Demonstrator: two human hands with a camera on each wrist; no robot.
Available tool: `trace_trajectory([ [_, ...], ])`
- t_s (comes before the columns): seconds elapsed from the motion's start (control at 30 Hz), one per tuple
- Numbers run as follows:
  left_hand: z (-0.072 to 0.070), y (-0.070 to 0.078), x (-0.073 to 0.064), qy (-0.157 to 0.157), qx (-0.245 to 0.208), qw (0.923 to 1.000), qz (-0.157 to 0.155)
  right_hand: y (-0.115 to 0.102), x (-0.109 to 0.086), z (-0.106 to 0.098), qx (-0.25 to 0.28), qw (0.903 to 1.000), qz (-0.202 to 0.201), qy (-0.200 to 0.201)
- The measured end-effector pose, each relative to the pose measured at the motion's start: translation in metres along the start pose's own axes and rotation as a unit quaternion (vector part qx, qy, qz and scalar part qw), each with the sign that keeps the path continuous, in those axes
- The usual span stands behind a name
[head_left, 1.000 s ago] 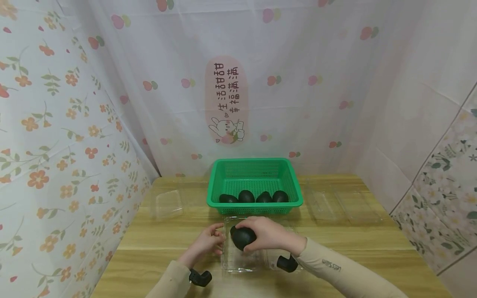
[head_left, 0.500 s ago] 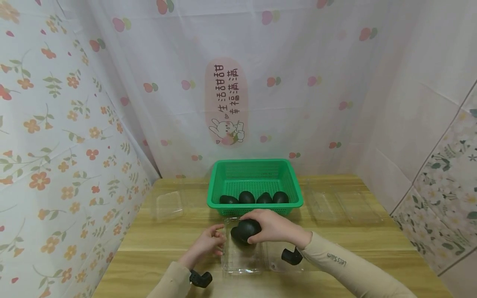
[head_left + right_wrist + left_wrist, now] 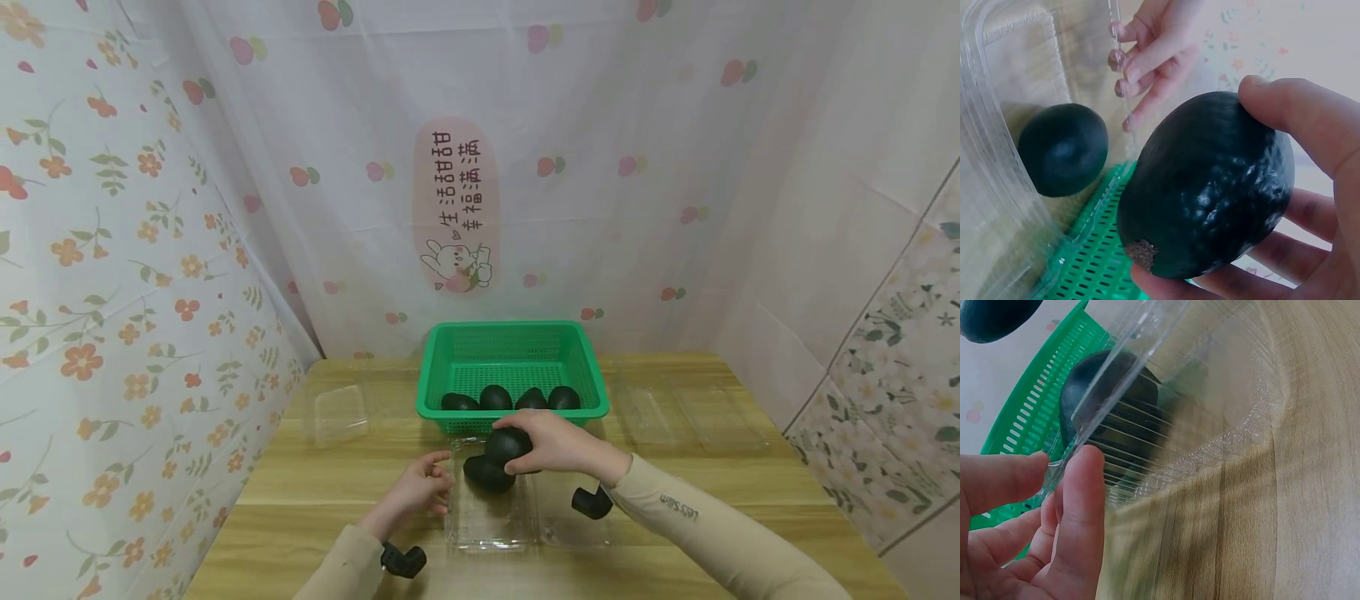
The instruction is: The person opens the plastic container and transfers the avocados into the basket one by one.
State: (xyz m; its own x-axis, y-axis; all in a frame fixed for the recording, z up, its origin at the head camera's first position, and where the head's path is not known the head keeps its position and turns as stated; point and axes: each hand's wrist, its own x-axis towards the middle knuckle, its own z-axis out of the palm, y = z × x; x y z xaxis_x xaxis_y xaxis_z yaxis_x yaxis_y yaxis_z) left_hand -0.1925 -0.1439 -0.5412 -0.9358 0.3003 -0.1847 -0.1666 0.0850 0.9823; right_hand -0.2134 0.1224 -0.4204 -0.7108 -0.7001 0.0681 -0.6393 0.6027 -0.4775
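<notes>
A dark, glossy avocado [image 3: 507,446] is in my right hand [image 3: 561,445], gripped between thumb and fingers above the clear plastic box [image 3: 487,523]. Its brown stem scar shows in the right wrist view on the held avocado [image 3: 1204,187]. A second avocado [image 3: 483,475] lies in the far part of the box, partly overlapped by the held one in the head view. At the box's left side, my left hand [image 3: 417,488] pinches the thin rim between thumb and index finger, seen closely in the left wrist view on the box rim [image 3: 1107,403].
Behind the box stands a green plastic basket [image 3: 512,414] with several avocados [image 3: 495,397] along its near side. Clear plastic containers lie at the back left [image 3: 341,408] and back right [image 3: 690,417]. The open box's clear lid [image 3: 576,531] extends to the right.
My right hand has moved away from me and to the right with its avocado, uncovering more of the avocado in the box. The left hand stays at the rim.
</notes>
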Motion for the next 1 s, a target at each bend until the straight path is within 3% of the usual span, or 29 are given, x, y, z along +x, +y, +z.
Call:
trace_trajectory([
  [0.63,-0.001,-0.002,0.001,0.003,0.007,1.0000,0.004,0.015,0.015,-0.019,0.009,0.9983,0.016,0.055],
  [1.0,-0.001,0.000,0.001,-0.005,0.011,0.9999,0.008,0.027,0.026,-0.027,0.024,0.9972,0.031,0.064],
])
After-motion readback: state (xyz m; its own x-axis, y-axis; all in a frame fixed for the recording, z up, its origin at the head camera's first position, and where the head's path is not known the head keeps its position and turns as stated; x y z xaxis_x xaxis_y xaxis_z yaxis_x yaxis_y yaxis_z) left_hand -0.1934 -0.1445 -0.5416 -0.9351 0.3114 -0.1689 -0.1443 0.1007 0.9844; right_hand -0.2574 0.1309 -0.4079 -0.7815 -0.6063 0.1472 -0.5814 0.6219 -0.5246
